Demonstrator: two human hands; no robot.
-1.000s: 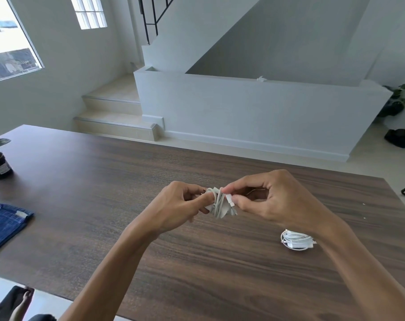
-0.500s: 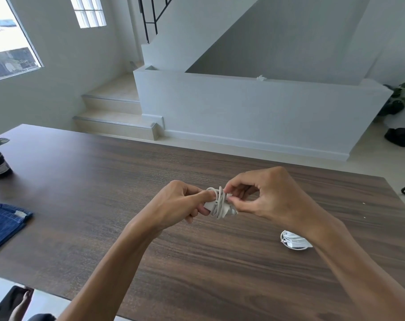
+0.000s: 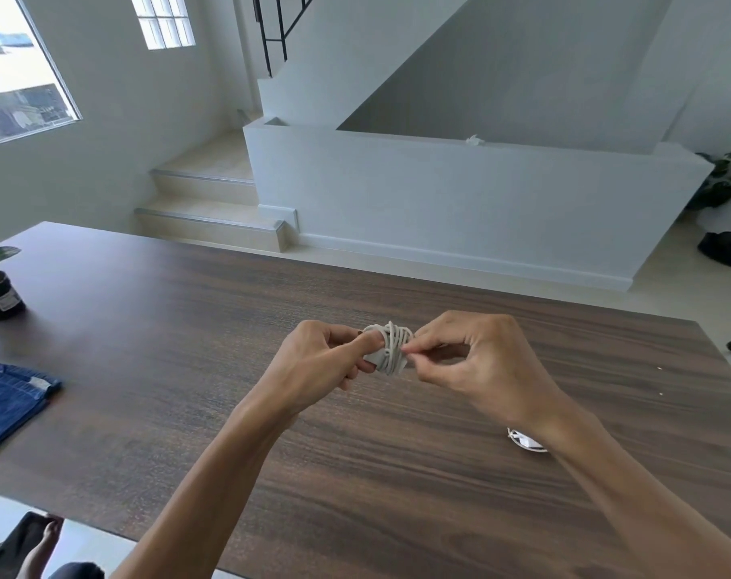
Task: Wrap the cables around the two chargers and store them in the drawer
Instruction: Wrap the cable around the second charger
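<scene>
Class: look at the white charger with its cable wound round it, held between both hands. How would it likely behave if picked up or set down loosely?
The wrapped charger looks small and probably light, as fingertips alone hold it. Its cable looks floppy; the loops may loosen if the right hand releases the end. The blocky body seems unlikely to roll.

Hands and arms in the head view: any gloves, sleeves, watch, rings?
Nothing worn that shows. The left hand and right hand are bare, with no gloves, and no rings can be seen. Both forearms are bare from the wrist to the frame edge, with no sleeve, watch or band.
</scene>
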